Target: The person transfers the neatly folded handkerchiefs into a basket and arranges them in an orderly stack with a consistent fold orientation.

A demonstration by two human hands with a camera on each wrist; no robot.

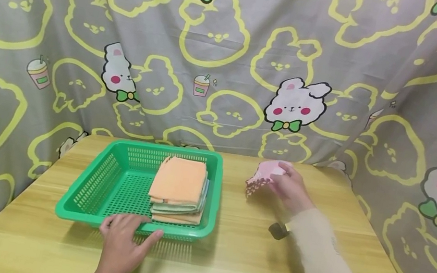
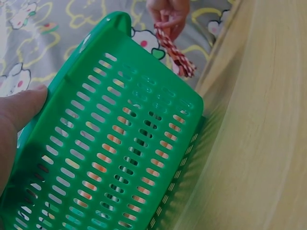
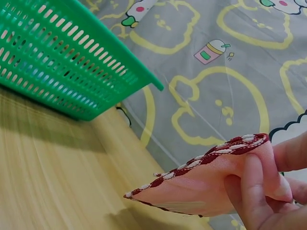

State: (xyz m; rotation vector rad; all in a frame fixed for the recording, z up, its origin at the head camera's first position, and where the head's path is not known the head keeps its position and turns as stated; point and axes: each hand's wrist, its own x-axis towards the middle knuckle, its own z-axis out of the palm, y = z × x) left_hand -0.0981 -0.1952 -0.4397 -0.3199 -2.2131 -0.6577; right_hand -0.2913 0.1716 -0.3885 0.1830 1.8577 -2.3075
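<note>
My left hand (image 1: 121,244) grips the front rim of a green plastic basket (image 1: 69,212), fingers over the edge and thumb on the near side. In the left wrist view the thumb lies against the rim of the slotted basket (image 2: 120,139). A stack of folded cloths, the top one an orange cloth (image 1: 179,181), lies in the basket's right half. Right of the basket, my right hand (image 1: 290,186) pinches a folded pink cloth (image 3: 192,189) with a red-and-white stitched edge. It is held above the table, one corner hanging down.
The basket stands on a wooden table (image 1: 235,266), toward its left. A grey curtain (image 1: 221,122) with rabbit prints hangs behind the table and along both sides. A small dark piece (image 1: 278,231) shows at my right wrist.
</note>
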